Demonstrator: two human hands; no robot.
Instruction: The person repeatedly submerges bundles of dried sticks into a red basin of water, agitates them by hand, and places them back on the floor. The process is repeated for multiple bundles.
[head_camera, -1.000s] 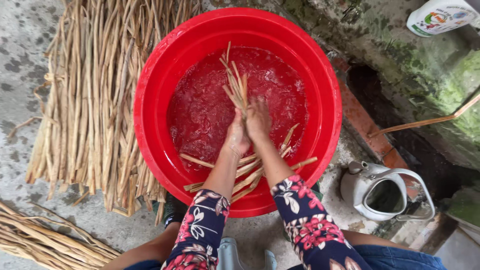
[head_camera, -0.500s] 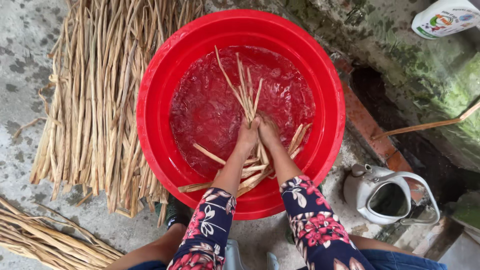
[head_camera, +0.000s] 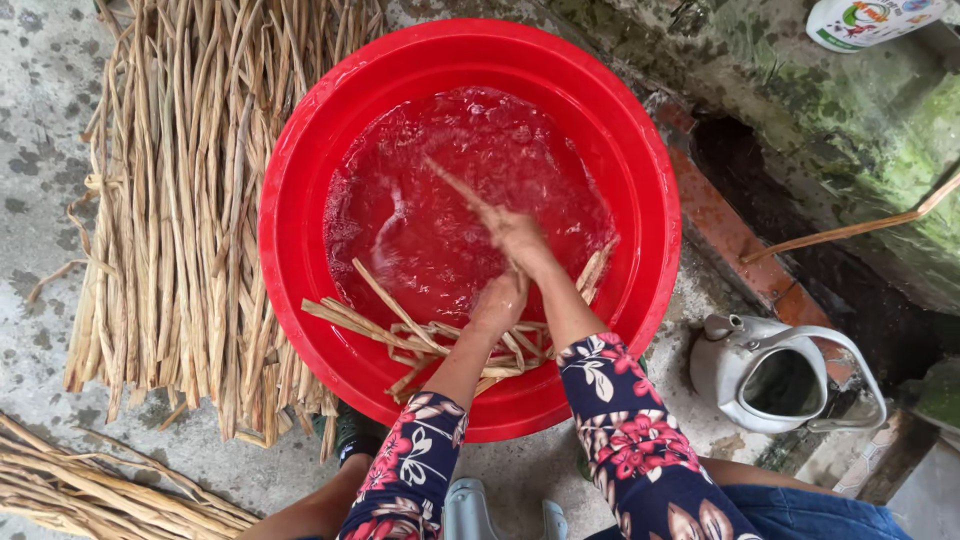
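Bare concrete floor (head_camera: 40, 250) — grey, stained and damp.

On it sit a red basin (head_camera: 300, 330), a spread of dry pale stalks (head_camera: 170, 230) touching its left side, a second stalk bundle (head_camera: 90, 490) at bottom left, and a metal kettle (head_camera: 770, 375) — lidless — to the right.

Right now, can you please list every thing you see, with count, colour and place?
basin: one, red, centre, holds water
stalks in basin: several, tan, near side, in the water
stalk pile: one large, tan, ground left of basin
stalk bundle: one, tan, bottom left
kettle: one, grey, lid off, right of basin
bottle: one, white, top right on wall
wall: mossy, upper right
left hand: in the water, on the stalks
right hand: blurred, gripping a stalk
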